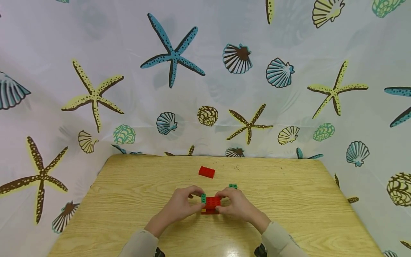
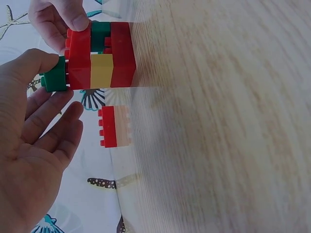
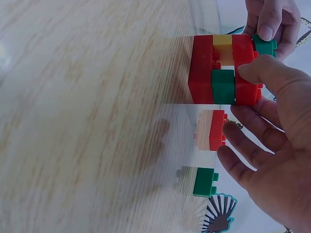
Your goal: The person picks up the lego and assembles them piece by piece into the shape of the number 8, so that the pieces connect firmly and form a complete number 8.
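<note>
A stack of toy building bricks stands on the table between both hands. Its lower red brick (image 2: 123, 54) carries a yellow brick (image 2: 101, 71) at the left end and a green brick (image 3: 223, 87) at the right, with a gap between them. An upper red brick (image 1: 213, 202) bridges these two. My left hand (image 1: 182, 204) pinches a small green brick (image 2: 56, 75) at the left end of the upper red brick's studs; whether it is fully seated I cannot tell. My right hand (image 1: 237, 205) grips the right end of the upper red brick between thumb and fingers.
Behind the stack a loose red brick (image 1: 207, 172) lies on the wooden table (image 1: 144, 178). Another small green brick (image 3: 204, 182) sits beyond the right hand. A cloth (image 1: 205, 89) printed with starfish and shells hangs behind the table.
</note>
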The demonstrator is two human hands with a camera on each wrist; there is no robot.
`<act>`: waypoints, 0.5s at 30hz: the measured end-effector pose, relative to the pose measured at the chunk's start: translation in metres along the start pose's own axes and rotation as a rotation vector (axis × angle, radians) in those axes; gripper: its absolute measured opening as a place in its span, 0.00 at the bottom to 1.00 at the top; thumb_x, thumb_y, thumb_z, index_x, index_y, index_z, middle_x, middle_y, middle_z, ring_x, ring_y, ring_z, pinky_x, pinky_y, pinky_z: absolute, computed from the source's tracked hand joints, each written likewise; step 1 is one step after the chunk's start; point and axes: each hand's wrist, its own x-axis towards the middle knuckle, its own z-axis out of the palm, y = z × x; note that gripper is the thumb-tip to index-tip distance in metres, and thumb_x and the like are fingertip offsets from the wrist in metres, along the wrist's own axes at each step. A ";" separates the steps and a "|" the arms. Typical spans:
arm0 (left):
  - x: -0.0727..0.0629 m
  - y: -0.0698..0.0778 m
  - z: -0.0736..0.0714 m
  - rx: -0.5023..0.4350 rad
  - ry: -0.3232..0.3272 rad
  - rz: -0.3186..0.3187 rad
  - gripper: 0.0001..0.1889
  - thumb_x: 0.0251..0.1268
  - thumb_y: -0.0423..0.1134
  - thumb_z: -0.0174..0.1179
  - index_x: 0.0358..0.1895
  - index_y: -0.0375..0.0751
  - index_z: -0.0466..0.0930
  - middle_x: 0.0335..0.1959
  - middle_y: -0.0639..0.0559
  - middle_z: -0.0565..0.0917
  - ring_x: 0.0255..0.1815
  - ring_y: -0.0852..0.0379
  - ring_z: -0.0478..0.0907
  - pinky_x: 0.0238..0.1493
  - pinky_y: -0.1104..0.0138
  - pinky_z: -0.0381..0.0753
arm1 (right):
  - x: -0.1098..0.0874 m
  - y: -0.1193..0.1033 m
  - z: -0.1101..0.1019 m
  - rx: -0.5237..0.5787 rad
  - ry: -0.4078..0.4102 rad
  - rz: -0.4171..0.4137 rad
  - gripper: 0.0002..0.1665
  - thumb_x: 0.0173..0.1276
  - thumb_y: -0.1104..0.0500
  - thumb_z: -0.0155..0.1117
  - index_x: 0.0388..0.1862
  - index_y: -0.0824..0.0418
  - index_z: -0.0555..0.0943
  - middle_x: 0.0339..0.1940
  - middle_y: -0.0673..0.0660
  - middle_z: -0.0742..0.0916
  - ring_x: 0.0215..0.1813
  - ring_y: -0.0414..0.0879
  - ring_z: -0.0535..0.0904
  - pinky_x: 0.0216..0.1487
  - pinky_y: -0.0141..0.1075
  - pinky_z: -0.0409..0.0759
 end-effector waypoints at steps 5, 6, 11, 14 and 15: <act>0.001 0.000 0.000 0.009 -0.001 -0.021 0.12 0.67 0.42 0.73 0.51 0.49 0.86 0.50 0.55 0.90 0.54 0.44 0.86 0.60 0.45 0.84 | 0.000 0.000 0.000 0.005 -0.004 0.006 0.16 0.69 0.57 0.74 0.55 0.59 0.87 0.49 0.52 0.89 0.57 0.53 0.83 0.61 0.55 0.82; 0.001 0.000 0.000 0.002 -0.001 -0.025 0.11 0.67 0.42 0.73 0.50 0.50 0.87 0.50 0.55 0.90 0.55 0.44 0.86 0.60 0.45 0.84 | 0.000 0.000 0.000 0.008 -0.005 0.007 0.17 0.69 0.57 0.74 0.55 0.59 0.87 0.49 0.52 0.88 0.57 0.53 0.83 0.61 0.55 0.82; 0.001 0.000 0.000 -0.033 -0.005 -0.029 0.09 0.67 0.41 0.74 0.47 0.51 0.87 0.49 0.55 0.90 0.55 0.42 0.85 0.60 0.44 0.83 | 0.000 0.000 -0.001 0.010 -0.011 0.007 0.17 0.70 0.57 0.74 0.55 0.59 0.87 0.50 0.52 0.88 0.57 0.53 0.83 0.61 0.56 0.82; 0.002 0.000 0.000 -0.039 -0.005 -0.037 0.08 0.66 0.41 0.74 0.45 0.51 0.87 0.49 0.54 0.90 0.55 0.43 0.85 0.60 0.44 0.84 | 0.000 0.000 -0.001 0.005 -0.012 0.010 0.17 0.70 0.57 0.74 0.56 0.59 0.87 0.50 0.52 0.88 0.57 0.53 0.83 0.61 0.55 0.82; 0.002 -0.001 0.000 -0.039 -0.003 -0.042 0.08 0.66 0.41 0.74 0.45 0.52 0.87 0.49 0.54 0.90 0.55 0.43 0.85 0.59 0.45 0.84 | 0.000 0.000 -0.001 0.003 -0.012 0.010 0.17 0.70 0.57 0.74 0.56 0.59 0.87 0.50 0.52 0.88 0.57 0.53 0.83 0.61 0.55 0.82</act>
